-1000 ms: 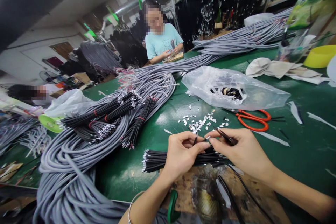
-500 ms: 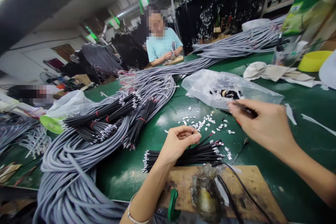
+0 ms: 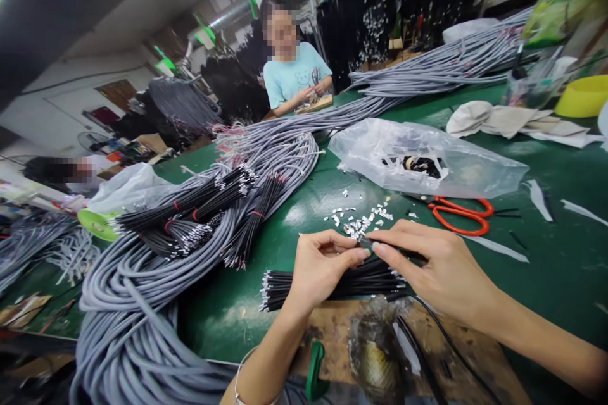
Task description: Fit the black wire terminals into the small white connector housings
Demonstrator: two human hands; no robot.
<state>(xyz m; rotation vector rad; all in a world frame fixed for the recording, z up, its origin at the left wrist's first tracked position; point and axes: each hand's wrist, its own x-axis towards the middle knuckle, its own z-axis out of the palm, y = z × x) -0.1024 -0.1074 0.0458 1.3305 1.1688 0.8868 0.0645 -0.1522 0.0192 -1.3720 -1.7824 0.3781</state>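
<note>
My left hand point(image 3: 327, 259) is closed in a pinch over the table, its fingertips around a thin black cable that is mostly hidden. Close against it, my right hand point(image 3: 427, 259) grips a slim dark tool point(image 3: 417, 257), its kind unclear, with the tip reaching toward the left fingertips. Under both hands lies a bundle of short black cables point(image 3: 289, 285) with silvery ends. Small silver-white metal pieces point(image 3: 363, 220) are scattered just behind the fingers. Scissors with red handles point(image 3: 485, 218) rest beyond my right hand.
A wooden board point(image 3: 327, 323) in front carries a wrapped metal lump point(image 3: 375, 354) and a green clamp point(image 3: 315, 370). Grey cable coils point(image 3: 137, 304) with black bundles point(image 3: 256, 215) fill the left. A clear plastic bag point(image 3: 475, 168) lies behind. A co-worker point(image 3: 297, 76) sits across the table.
My right hand has moved left and down from beside the plastic bag to meet my left hand, uncovering the red scissors. My left hand stays nearly in place.
</note>
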